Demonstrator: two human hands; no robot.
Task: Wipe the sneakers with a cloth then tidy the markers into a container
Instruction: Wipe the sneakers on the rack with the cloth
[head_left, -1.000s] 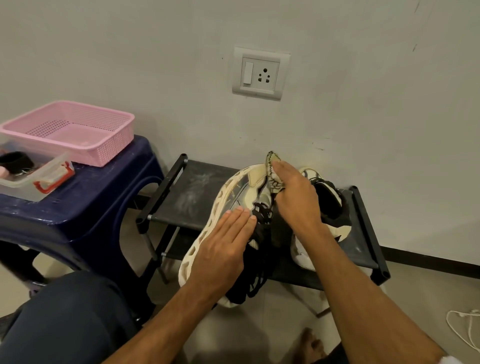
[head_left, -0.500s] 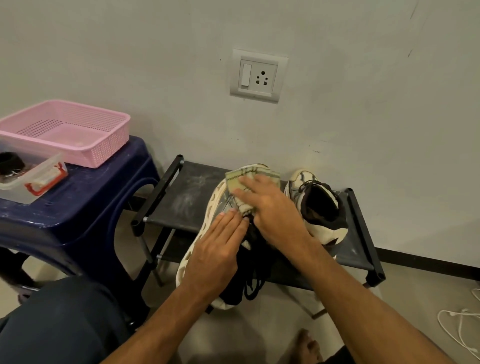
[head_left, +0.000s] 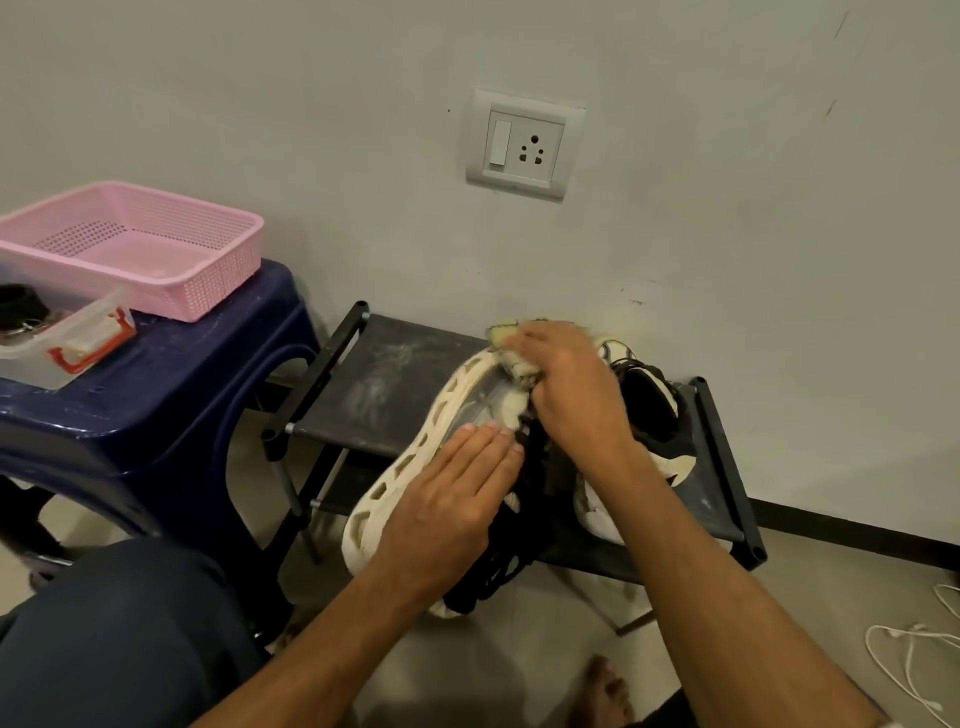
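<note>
**Head view.** The left hand lay flat on the upturned side of the cream sneaker with the thick perforated sole. Its fingers were straight and pressed together, with the fingertips near the lacing. This sneaker was tipped on its side, sole facing left. Its toe end was over the top shelf of the black fabric-and-tube shoe rack, and its heel end extended past the shelf's front edge. Black laces hung below the palm.

The right hand gripped the crumpled yellow-and-cream cloth. Its fingers were curled over the cloth and pressed it against the toe end of the same sneaker.

The second cream-and-black sneaker stood upright on the same shelf, just right of the first. It was near the wall and partly hidden by the right wrist.

To the left, the dark blue plastic stool carried the pink perforated plastic basket. Just in front of the basket sat the clear plastic container with red latches; its dark contents could not be identified.

The white wall socket was mounted above the rack. A white cable lay on the floor at the right.
</note>
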